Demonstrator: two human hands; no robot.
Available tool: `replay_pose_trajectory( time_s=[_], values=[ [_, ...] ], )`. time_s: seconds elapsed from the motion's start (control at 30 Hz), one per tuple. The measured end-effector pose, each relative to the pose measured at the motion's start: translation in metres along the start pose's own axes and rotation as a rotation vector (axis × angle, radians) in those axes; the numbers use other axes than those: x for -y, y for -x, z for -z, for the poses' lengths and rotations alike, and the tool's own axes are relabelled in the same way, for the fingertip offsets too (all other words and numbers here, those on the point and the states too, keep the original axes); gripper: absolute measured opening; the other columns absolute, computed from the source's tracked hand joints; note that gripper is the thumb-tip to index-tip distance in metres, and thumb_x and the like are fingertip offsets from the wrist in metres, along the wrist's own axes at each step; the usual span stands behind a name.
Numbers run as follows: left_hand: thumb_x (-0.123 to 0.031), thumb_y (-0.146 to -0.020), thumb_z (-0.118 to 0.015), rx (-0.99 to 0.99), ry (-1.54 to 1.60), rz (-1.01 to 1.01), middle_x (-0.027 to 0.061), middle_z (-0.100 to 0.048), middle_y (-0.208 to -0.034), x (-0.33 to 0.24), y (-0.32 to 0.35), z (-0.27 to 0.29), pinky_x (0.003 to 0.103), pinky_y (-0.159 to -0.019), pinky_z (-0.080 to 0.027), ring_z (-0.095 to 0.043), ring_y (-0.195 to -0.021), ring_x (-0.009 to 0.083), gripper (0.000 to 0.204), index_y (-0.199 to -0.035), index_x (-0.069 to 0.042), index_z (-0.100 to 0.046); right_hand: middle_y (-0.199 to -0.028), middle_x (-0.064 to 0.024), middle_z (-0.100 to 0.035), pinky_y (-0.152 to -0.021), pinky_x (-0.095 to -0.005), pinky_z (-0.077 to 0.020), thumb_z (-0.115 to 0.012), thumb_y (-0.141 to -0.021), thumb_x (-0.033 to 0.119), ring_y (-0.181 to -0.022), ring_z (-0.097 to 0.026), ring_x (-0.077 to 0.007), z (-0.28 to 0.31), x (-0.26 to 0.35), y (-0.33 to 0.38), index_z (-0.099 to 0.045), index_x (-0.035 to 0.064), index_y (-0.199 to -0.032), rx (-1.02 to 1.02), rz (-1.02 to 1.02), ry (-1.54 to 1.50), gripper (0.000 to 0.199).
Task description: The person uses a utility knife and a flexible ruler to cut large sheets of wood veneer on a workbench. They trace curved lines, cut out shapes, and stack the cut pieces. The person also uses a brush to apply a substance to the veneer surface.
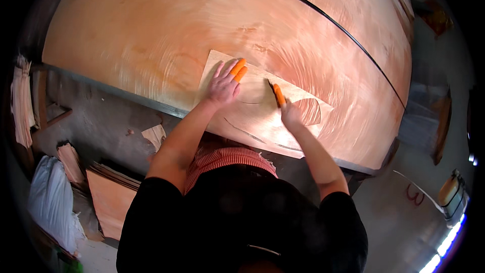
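In the head view, one thin wooden sheet (pixel 260 114) lay at an angle on the near part of one broad wooden surface (pixel 136 35), in front of the person. The left hand (pixel 224 89) rested flat on the sheet's left part, fingers spread, grasping nothing, with two orange finger covers (pixel 238 66) on it. The right hand (pixel 291 115), to its right, was closed around one slim dark tool (pixel 270 86), its tip pointing away to the far side; whether the single orange piece (pixel 279 94) there was a finger cover or part of the handle, I could not tell.

The step in hand looked like cutting into the sheet, judging by one curved cut-out (pixel 307 110) at its right end. The next move seemed to call for steady pressure from the left hand, fingers clear of the tip.

One black strap (pixel 323 14) crossed the far side of the surface. To the near left stood one pale sack (pixel 48 202) and one leaning stack of panels (pixel 113 199), its panels too overlapped to count.
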State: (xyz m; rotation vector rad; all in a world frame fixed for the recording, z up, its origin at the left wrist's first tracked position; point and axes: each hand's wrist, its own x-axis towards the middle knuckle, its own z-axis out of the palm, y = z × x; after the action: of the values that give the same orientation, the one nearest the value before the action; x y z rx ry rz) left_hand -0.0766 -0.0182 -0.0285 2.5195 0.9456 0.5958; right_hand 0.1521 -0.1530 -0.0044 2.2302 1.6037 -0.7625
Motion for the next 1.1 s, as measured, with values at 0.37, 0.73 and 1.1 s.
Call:
replay_pose_trajectory(
  time_s=[0.37,0.73,1.1],
  values=[
    [-0.02,-0.076,-0.049,0.063,-0.092,-0.004,0.0084,-0.038,-0.126,-0.004,-0.007,-0.006,0.044,-0.1,-0.02,-0.033,-0.12,0.0211,0.045,-0.119,-0.01,-0.044,-0.076,-0.0156,-0.058,-0.064,-0.0373,-0.0429,-0.031,-0.088,0.04,-0.073,-0.056,-0.0308,-0.089,0.021,0.066,-0.051,0.0064,-0.096,-0.129,-0.297,-0.667,0.04],
    [-0.018,-0.075,-0.052,0.042,-0.06,-0.007,0.0108,-0.04,-0.124,-0.004,-0.006,-0.007,0.042,-0.098,-0.026,-0.037,-0.116,0.0245,0.043,-0.117,-0.008,-0.045,-0.058,-0.0168,-0.054,-0.049,-0.0392,-0.043,-0.06,-0.074,0.034,-0.053,-0.055,-0.0336,-0.015,-0.056,0.005,-0.055,0.0004,-0.089,-0.519,-0.191,-0.229,0.037],
    [-0.001,-0.065,-0.052,-0.014,0.183,-0.254,0.0119,-0.047,-0.116,0.009,-0.002,-0.007,0.038,-0.09,-0.038,-0.045,-0.107,0.0275,0.036,-0.1,-0.001,-0.056,-0.062,-0.0132,-0.057,-0.05,-0.0374,-0.0443,-0.064,-0.066,0.015,-0.055,-0.056,-0.0298,0.028,-0.039,0.036,-0.058,0.009,-0.082,-0.781,-0.098,-0.113,0.018]
  ],
)
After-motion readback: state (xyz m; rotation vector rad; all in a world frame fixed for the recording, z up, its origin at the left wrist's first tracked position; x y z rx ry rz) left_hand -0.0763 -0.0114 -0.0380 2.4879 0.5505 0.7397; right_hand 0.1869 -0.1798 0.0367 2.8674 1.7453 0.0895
